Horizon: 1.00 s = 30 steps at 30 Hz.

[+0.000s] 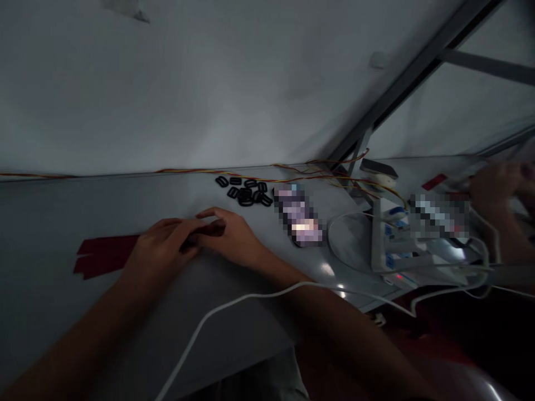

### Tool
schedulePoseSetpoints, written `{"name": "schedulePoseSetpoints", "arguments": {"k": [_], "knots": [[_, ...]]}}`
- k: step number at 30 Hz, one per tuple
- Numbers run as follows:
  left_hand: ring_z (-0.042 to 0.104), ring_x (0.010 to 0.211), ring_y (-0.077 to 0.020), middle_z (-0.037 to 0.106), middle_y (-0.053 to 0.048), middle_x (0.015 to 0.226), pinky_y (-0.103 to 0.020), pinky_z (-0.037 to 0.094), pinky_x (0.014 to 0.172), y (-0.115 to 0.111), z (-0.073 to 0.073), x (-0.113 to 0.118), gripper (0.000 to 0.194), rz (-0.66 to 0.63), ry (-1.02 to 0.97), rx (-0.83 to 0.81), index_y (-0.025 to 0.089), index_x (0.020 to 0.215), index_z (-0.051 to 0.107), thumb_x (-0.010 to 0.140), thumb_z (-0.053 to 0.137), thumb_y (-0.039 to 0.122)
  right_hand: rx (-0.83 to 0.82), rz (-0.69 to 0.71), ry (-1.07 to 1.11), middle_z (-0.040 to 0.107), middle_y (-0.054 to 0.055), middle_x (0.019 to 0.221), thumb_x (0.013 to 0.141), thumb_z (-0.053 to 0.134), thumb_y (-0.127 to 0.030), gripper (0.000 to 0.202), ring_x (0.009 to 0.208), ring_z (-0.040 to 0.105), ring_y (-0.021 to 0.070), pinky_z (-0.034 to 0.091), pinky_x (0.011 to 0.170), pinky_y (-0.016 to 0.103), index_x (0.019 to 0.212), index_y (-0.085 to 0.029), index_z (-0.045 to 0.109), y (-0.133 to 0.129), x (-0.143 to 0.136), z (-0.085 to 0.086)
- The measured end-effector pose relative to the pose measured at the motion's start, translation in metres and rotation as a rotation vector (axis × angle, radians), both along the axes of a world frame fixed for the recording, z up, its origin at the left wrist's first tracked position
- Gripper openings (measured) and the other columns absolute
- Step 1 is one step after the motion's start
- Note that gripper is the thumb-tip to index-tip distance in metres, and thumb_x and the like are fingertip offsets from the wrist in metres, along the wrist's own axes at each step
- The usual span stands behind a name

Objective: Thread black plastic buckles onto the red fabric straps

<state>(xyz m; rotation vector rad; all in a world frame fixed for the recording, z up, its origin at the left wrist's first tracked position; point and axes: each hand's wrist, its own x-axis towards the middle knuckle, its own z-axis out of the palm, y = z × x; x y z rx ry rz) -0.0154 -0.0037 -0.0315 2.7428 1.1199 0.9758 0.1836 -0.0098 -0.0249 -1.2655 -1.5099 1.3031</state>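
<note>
Dark red fabric strips (pixel 104 256) lie on the grey table, running under my left hand (pixel 163 245). My left hand is bent, with its fingers meeting those of my right hand (pixel 228 234). Both hands have curled fingers closed around something dark red and small between them, mostly hidden by the fingers. Just beyond my right hand, several black plastic slide buckles (pixel 246 194) lie in a loose pile near the wall.
A phone with a blurred lit screen (pixel 298 216) lies right of the buckles. Further right is a white power strip (pixel 378 236) with plugs. A white cable (pixel 251 295) crosses over my right forearm. Another person's hands (pixel 497 189) are at the far right.
</note>
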Motion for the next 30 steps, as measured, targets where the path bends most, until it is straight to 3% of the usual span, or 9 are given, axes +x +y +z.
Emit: {"name": "schedulePoseSetpoints", "arguments": {"k": [3, 8, 11, 14, 20, 26, 30], "knots": [[0.077, 0.104, -0.0236, 0.081, -0.004, 0.114, -0.038, 0.059, 0.102, 0.000, -0.001, 0.002, 0.032, 0.002, -0.007, -0.013, 0.027, 0.124, 0.067, 0.094, 0.060, 0.017, -0.021, -0.018, 0.038, 0.079, 0.003, 0.091, 0.078, 0.086, -0.027, 0.048, 0.088, 0.075, 0.0191, 0.059, 0.081, 0.033, 0.123, -0.021, 0.070, -0.002, -0.001, 0.003], [0.078, 0.101, -0.0228, 0.081, -0.006, 0.113, -0.036, 0.060, 0.097, -0.001, 0.001, 0.003, 0.025, 0.000, -0.036, -0.026, 0.023, 0.121, 0.068, 0.097, 0.062, 0.020, -0.165, 0.040, 0.111, 0.078, 0.002, 0.090, 0.082, 0.079, -0.026, 0.049, 0.066, 0.066, 0.0125, 0.048, 0.048, 0.019, 0.128, -0.020, 0.066, -0.001, 0.003, 0.009], [0.078, 0.099, -0.0222, 0.081, -0.007, 0.110, -0.035, 0.060, 0.095, -0.002, 0.002, 0.004, 0.024, -0.016, -0.067, 0.011, 0.022, 0.120, 0.069, 0.096, 0.065, 0.019, -0.174, 0.102, 0.185, 0.076, 0.000, 0.085, 0.084, 0.076, -0.025, 0.048, 0.055, 0.057, 0.0083, 0.043, 0.041, 0.017, 0.130, -0.019, 0.063, 0.000, 0.005, 0.009], [0.078, 0.100, -0.0221, 0.081, -0.008, 0.108, -0.035, 0.061, 0.095, -0.001, 0.002, 0.004, 0.022, -0.052, -0.095, 0.008, 0.020, 0.118, 0.070, 0.097, 0.066, 0.018, -0.170, 0.159, 0.234, 0.076, 0.000, 0.084, 0.086, 0.077, -0.027, 0.049, 0.048, 0.052, 0.0059, 0.043, 0.041, 0.017, 0.132, -0.020, 0.061, 0.002, 0.008, 0.007], [0.079, 0.100, -0.0209, 0.082, -0.005, 0.111, -0.034, 0.064, 0.096, 0.000, 0.004, -0.001, 0.023, 0.040, -0.189, -0.099, 0.024, 0.118, 0.075, 0.096, 0.070, 0.030, -0.207, 0.174, 0.307, 0.070, -0.002, 0.069, 0.091, 0.076, -0.046, 0.050, 0.054, 0.065, 0.0105, 0.041, 0.046, 0.019, 0.133, -0.020, 0.067, 0.003, 0.015, 0.008], [0.080, 0.101, -0.0199, 0.082, -0.004, 0.114, -0.032, 0.064, 0.096, -0.002, 0.009, -0.006, 0.031, 0.016, -0.305, -0.206, 0.024, 0.121, 0.076, 0.094, 0.075, 0.039, -0.313, 0.156, 0.393, 0.064, -0.005, 0.059, 0.081, 0.086, -0.051, 0.068, 0.051, 0.058, 0.0095, 0.035, 0.046, 0.020, 0.139, -0.022, 0.066, 0.002, 0.013, 0.009], [0.080, 0.098, -0.0197, 0.082, -0.004, 0.112, -0.033, 0.065, 0.095, -0.003, 0.009, -0.006, 0.033, -0.002, -0.337, -0.185, 0.026, 0.120, 0.076, 0.094, 0.074, 0.047, -0.359, 0.139, 0.478, 0.072, -0.001, 0.078, 0.072, 0.094, -0.048, 0.064, 0.060, 0.059, 0.0084, 0.036, 0.050, 0.019, 0.128, -0.023, 0.071, 0.003, 0.009, 0.004]]}}
